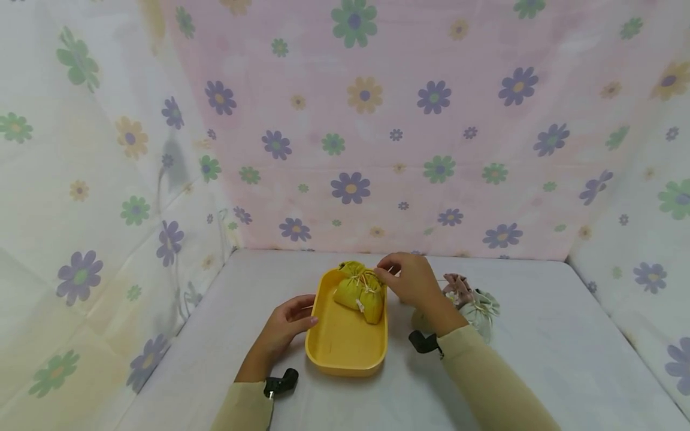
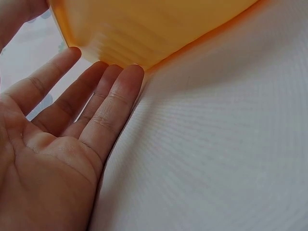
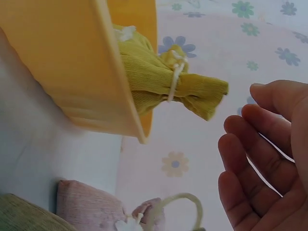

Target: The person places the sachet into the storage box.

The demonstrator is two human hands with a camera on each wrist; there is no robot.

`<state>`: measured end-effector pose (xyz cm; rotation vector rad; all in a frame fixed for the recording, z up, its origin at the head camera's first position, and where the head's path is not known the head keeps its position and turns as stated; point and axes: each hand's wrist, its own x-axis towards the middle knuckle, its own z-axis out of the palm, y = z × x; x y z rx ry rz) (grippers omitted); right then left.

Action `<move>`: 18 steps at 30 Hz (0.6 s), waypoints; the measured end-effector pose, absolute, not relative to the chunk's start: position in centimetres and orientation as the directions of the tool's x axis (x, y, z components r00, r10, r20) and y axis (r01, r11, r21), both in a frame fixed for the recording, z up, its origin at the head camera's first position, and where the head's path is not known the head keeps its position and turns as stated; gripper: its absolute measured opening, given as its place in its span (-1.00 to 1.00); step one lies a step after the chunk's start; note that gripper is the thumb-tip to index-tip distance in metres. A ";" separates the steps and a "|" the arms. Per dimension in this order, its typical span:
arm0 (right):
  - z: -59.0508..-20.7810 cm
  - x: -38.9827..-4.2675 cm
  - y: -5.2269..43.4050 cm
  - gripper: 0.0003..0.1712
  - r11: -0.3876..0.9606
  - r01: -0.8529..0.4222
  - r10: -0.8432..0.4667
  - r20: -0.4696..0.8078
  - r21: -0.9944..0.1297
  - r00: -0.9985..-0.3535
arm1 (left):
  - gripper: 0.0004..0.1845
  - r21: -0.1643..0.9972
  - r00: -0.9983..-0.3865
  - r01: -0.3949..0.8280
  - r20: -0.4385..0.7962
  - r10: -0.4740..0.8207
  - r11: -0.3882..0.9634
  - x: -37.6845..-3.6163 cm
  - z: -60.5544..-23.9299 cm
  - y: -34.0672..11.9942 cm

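Observation:
A yellow plastic tray (image 1: 345, 347) stands on the white surface between both hands. Two yellow-green drawstring pouches (image 1: 348, 291) lie at its far end, their white cords tied. My left hand (image 1: 283, 326) is at the tray's left side; in the left wrist view, its extended fingers (image 2: 113, 108) meet the tray's outer wall (image 2: 159, 29), thumb near the rim. My right hand (image 1: 412, 281) is by the far right corner. In the right wrist view, its loosely bent fingers (image 3: 255, 144) are apart from the gathered neck of a yellow-green pouch (image 3: 199, 91), holding nothing.
Right of the tray, partly behind the right forearm, sit a pink pouch (image 1: 458, 284) and a grey-green pouch (image 1: 482, 311). An olive pouch (image 3: 24, 214) shows in the right wrist view's lower corner. Flower-patterned cloth (image 1: 366, 131) encloses the back and sides.

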<state>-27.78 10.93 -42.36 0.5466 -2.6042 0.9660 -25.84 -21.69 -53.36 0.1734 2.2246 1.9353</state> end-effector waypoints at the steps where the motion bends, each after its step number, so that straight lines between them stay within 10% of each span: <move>1: -42.2 -27.7 11.0 -0.90 0.699 -0.452 -0.243 0.409 -0.555 -0.879 | -0.34 0.989 -0.975 -0.033 -0.063 0.211 0.144 -25.9 -53.4 -21.7; 18: -41.7 -24.9 15.0 -0.77 0.652 -0.358 -0.128 0.368 -0.668 -0.921 | -0.39 0.992 -0.975 -0.024 -0.050 0.215 0.123 -25.8 -53.3 -21.6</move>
